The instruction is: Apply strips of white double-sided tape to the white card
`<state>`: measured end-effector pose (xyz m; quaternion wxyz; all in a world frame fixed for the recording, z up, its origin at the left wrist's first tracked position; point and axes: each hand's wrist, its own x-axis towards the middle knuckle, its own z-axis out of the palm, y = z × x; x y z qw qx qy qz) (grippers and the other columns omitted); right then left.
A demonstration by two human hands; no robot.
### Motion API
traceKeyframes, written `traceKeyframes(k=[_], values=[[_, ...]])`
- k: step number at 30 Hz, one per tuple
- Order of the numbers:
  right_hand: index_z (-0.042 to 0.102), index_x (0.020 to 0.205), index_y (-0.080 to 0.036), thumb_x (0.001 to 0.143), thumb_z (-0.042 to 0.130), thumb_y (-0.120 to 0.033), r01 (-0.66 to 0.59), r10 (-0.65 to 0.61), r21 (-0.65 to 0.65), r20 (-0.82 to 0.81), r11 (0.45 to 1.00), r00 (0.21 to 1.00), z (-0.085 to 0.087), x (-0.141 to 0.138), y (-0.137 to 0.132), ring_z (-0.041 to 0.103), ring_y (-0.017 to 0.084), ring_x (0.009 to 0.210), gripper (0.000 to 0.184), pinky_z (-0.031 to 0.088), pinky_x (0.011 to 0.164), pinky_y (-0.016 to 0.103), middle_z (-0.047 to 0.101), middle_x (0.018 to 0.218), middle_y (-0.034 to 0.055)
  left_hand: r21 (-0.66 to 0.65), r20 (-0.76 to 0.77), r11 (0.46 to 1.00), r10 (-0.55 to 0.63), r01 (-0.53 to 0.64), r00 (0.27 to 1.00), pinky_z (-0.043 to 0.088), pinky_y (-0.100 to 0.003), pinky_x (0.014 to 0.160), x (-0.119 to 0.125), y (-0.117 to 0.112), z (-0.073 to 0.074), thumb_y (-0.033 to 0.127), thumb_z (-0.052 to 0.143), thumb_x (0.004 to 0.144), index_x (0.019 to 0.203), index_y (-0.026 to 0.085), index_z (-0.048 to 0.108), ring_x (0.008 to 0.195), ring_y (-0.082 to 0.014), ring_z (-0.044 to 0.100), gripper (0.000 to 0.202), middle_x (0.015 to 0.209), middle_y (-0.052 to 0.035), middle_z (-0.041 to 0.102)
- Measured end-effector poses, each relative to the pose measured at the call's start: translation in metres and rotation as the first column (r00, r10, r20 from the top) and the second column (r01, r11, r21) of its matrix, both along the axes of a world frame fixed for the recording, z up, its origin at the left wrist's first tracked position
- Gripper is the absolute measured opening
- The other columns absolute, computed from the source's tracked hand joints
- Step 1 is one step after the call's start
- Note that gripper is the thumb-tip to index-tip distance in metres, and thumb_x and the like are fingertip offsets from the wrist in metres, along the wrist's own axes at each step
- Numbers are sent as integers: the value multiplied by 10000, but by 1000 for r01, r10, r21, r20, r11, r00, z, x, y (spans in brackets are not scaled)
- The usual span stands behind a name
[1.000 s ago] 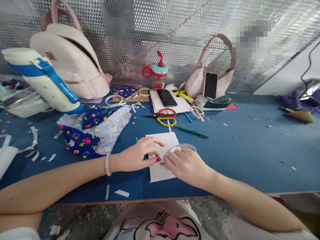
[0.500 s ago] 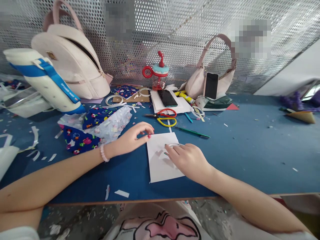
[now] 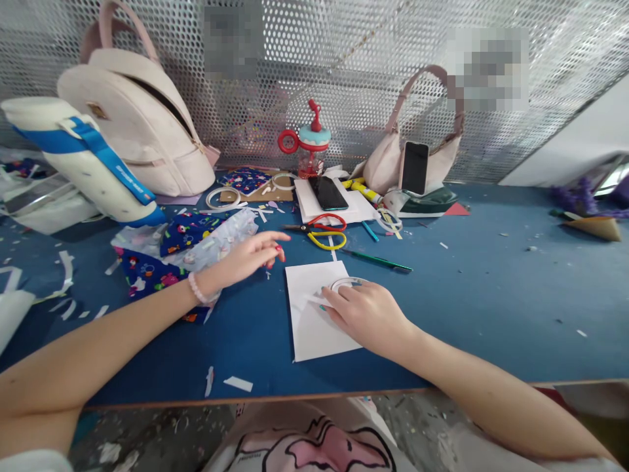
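A white sheet of paper (image 3: 309, 331) lies flat near the table's front edge. My right hand (image 3: 368, 318) rests over its right side, fingers closed on a narrow roll of white tape (image 3: 344, 283), partly hidden under the hand. A short pale strip shows by the fingertips. Left of the paper, my left hand (image 3: 255, 255) is in the air with its fingers apart and nothing in them. Beneath and behind that wrist lies crumpled blue cartoon-print wrapping (image 3: 147, 269) with a pale inner side.
Scissors (image 3: 322, 231) with red and yellow handles and a green pen (image 3: 378, 261) lie beyond the paper. Behind are a phone (image 3: 328, 193), a red-lidded cup (image 3: 312, 147), a handbag (image 3: 383, 160), a backpack (image 3: 132, 124) and a large bottle (image 3: 83, 164). Paper scraps dot the blue table (image 3: 491, 308).
My left hand has moved left, off the paper's upper left corner, and its fingers have spread. My right hand stays on the paper, with more of the tape roll showing.
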<state>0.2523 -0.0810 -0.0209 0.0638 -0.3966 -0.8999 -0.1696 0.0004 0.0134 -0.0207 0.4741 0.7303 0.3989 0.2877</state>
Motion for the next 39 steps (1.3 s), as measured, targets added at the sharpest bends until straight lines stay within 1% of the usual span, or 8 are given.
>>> traceKeyframes(k=[3,5,8,16,23,31,37,39], values=[[694,957,-164,929,560,-294,9,-9,12,-4,1000,1000,-1,-2,0,592,185,558,189,210,539,328,667,675,31,139,-218,968,-176,209,960,449,-254,646,10,-19,-1,347,524,887,1137,158,616,699,-141,563,326,873,-37,658],[695,935,-161,930,560,-288,8,-8,10,-6,1000,1000,-2,-4,-1,595,185,559,185,198,532,327,656,661,30,203,-315,912,-285,357,905,441,-249,669,18,-32,-1,305,565,869,1032,164,654,715,-141,572,232,899,-40,668],[692,903,-152,920,570,-277,7,-7,-16,-2,1000,1000,-2,-6,-2,586,178,553,175,181,523,321,640,644,32,280,-400,842,-334,461,854,416,-241,668,25,-44,0,272,564,884,857,165,644,707,-142,563,136,819,-28,645],[683,923,-144,908,565,-261,49,-47,-70,25,996,999,-1,-6,-2,583,179,581,167,195,535,317,655,707,54,292,-402,841,-324,455,856,387,-228,625,24,-43,-2,214,550,865,827,167,620,648,-122,527,92,786,-7,622],[697,902,-138,906,579,-367,151,-141,-148,77,977,987,8,-8,-3,619,201,654,258,255,569,325,686,771,91,317,-430,824,-316,469,846,392,-228,650,23,-43,-4,190,562,878,842,162,646,678,-128,557,95,796,-13,639],[686,960,-71,879,570,-492,389,-359,-221,164,894,919,17,-8,-3,649,271,760,444,281,570,335,685,840,155,353,-450,802,-307,482,839,397,-240,658,22,-43,-2,200,554,893,834,159,650,682,-136,567,120,809,-24,651],[690,964,-59,889,539,-579,506,-452,-249,246,826,858,24,-9,-3,647,297,832,546,332,600,341,673,888,175,382,-464,783,-296,490,835,388,-242,659,21,-43,-2,191,553,885,806,159,635,672,-132,557,118,787,-14,635],[690,969,-58,892,531,-597,519,-462,-231,259,823,848,25,-8,-3,639,300,870,567,360,632,348,665,910,174,395,-468,776,-290,491,835,387,-245,669,21,-43,-3,189,557,886,801,159,631,680,-134,560,118,781,-12,634]])
